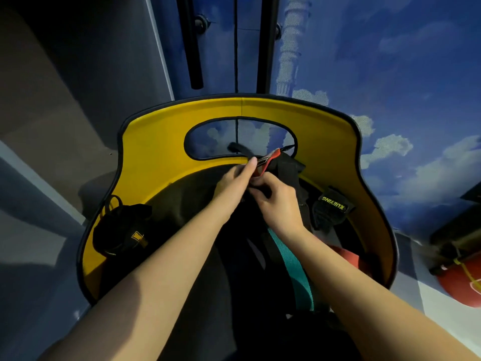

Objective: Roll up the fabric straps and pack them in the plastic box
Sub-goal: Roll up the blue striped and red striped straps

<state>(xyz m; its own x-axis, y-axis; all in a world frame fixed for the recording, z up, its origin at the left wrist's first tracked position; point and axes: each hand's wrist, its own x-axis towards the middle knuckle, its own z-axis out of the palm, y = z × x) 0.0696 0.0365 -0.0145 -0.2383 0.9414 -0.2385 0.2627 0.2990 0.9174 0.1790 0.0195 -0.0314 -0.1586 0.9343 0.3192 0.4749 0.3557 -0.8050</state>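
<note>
Two hands meet over a yellow chair [161, 142]: left hand [234, 182] and right hand [279, 204] both pinch a black-and-red strap end [268, 161] near the backrest opening. Black strap [289, 175] drapes beneath it; a teal strap [294, 269] runs under the right forearm. Rolled black bundles, one at left [119, 230], one at right marked XUEYING [331, 205], lie on the seat.

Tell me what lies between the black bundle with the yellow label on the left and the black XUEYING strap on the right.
In the head view, both hands, left and right, work a red-edged black strap there, over dark fabric.
</note>
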